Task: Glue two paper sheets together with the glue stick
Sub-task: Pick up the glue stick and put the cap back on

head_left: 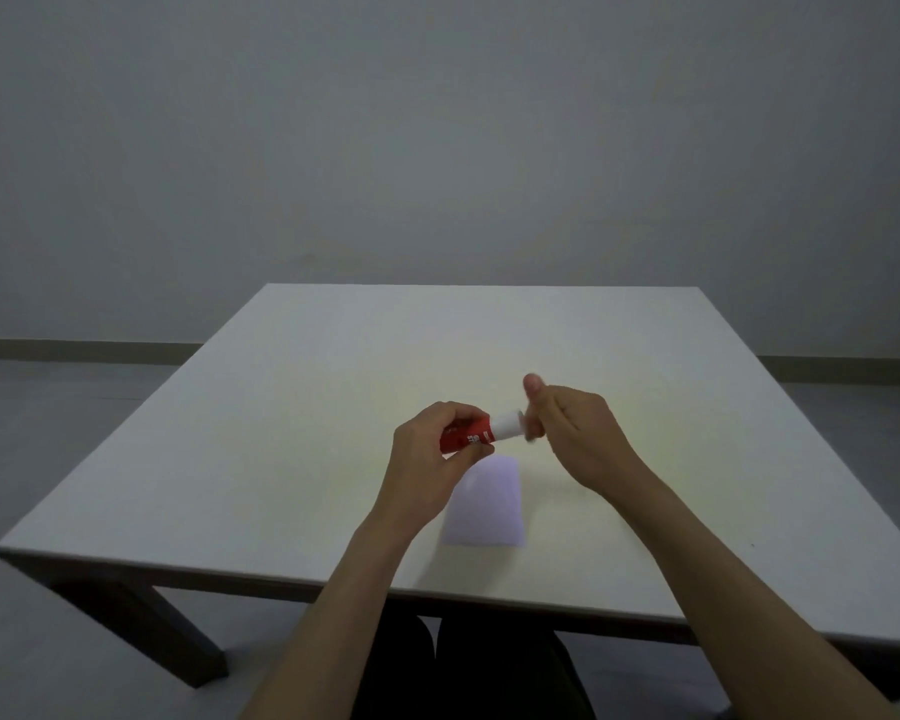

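Left hand (440, 449) is wrapped around the red body of the glue stick (476, 436), held up above the worktop (281, 433), tube tilted with its white end pointing right. Right hand (567, 433) is curled in at that white end, fingers pinched around something there (probably the cap, too blurred to confirm), thumb sticking up. Can't tell if the cap is on, half off, or fully off.

A pale paper sheet (487, 504) lies flat on the worktop just below and toward the person from the hands, untouched. Only one sheet outline is readable; a second may be stacked exactly under it or not visible, can't say.

Judged stage: opening the glue stick, no glue applied yet.

Risks from here:
- Cap pops off with a jerk and slips from the right hand, rolling across the worktop or off the edge.
- Left hand grips the body only, so twisting at the wrong end could wind the glue out too far and snap it.
- Paper is loose and not pinned, so a first glue stroke without a hand holding it down would drag or crumple it.
- If sheets are stacked, glue could land on the wrong face.
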`<state>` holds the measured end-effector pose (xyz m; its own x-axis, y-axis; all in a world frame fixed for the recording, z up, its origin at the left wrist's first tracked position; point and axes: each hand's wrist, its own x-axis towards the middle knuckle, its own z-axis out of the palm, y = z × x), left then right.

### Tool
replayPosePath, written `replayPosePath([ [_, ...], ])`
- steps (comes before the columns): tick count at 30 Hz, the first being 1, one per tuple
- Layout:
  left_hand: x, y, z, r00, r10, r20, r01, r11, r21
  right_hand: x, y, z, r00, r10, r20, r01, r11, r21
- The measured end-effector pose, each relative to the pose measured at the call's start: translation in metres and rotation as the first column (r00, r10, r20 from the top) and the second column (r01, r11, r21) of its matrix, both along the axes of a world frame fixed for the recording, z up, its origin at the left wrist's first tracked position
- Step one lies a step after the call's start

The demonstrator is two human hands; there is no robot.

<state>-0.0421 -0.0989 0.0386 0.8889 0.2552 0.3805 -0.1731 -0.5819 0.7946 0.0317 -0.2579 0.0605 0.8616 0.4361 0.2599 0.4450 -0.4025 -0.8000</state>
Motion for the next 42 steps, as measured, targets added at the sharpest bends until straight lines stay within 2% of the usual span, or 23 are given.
replayPosePath([
  [2, -0.001, 0.001, 0.000, 1.000, 0.023, -0.020, -0.023, 0.999, -0.024, 0.001, -0.002, 0.003, 0.999, -0.030, 0.037, 0.032, 0.998, -0.052],
  [6, 0.000, 0.007, 0.002, 0.998, 0.051, -0.039, -0.051, 0.999, -0.005, 0.002, -0.002, 0.000, 0.975, 0.208, 0.076, -0.200, 0.974, -0.103],
  [11, -0.001, 0.002, 0.003, 0.996, 0.071, -0.051, -0.069, 0.997, 0.043, 0.003, 0.007, -0.002, 0.994, -0.012, 0.109, 0.032, 0.982, -0.184],
  [15, 0.001, 0.007, 0.005, 0.994, 0.099, -0.049, -0.096, 0.993, 0.068, -0.001, 0.007, 0.001, 0.981, 0.165, 0.099, -0.149, 0.976, -0.158],
  [17, 0.002, 0.005, 0.005, 0.995, 0.091, -0.048, -0.084, 0.987, 0.135, 0.000, 0.011, -0.001, 0.989, 0.061, 0.137, -0.030, 0.976, -0.215],
  [19, 0.004, 0.002, 0.001, 0.994, 0.097, -0.059, -0.084, 0.978, 0.189, 0.000, 0.015, 0.000, 0.979, -0.065, 0.194, 0.131, 0.927, -0.351],
  [22, 0.010, 0.010, -0.001, 0.980, 0.176, -0.089, -0.169, 0.983, 0.078, -0.003, 0.013, 0.001, 0.985, -0.139, 0.099, 0.161, 0.949, -0.272],
  [24, 0.020, 0.023, -0.001, 0.963, 0.252, -0.096, -0.256, 0.967, -0.022, -0.005, 0.006, -0.001, 0.991, -0.130, 0.009, 0.129, 0.965, -0.228],
  [27, 0.036, 0.038, -0.003, 0.939, 0.328, -0.099, -0.342, 0.915, -0.212, -0.006, -0.003, -0.010, 0.994, -0.102, -0.027, 0.092, 0.965, -0.246],
  [29, 0.044, 0.043, -0.010, 0.930, 0.348, -0.116, -0.366, 0.889, -0.276, -0.008, -0.009, -0.013, 0.995, -0.073, -0.066, 0.056, 0.971, -0.231],
  [33, 0.052, 0.046, -0.031, 0.926, 0.337, -0.168, -0.373, 0.883, -0.285, -0.015, -0.015, -0.014, 0.994, -0.001, -0.110, -0.024, 0.973, -0.228],
  [42, 0.051, 0.048, -0.047, 0.945, 0.272, -0.184, -0.317, 0.899, -0.301, -0.017, -0.021, -0.017, 0.994, 0.025, -0.104, -0.053, 0.961, -0.273],
])
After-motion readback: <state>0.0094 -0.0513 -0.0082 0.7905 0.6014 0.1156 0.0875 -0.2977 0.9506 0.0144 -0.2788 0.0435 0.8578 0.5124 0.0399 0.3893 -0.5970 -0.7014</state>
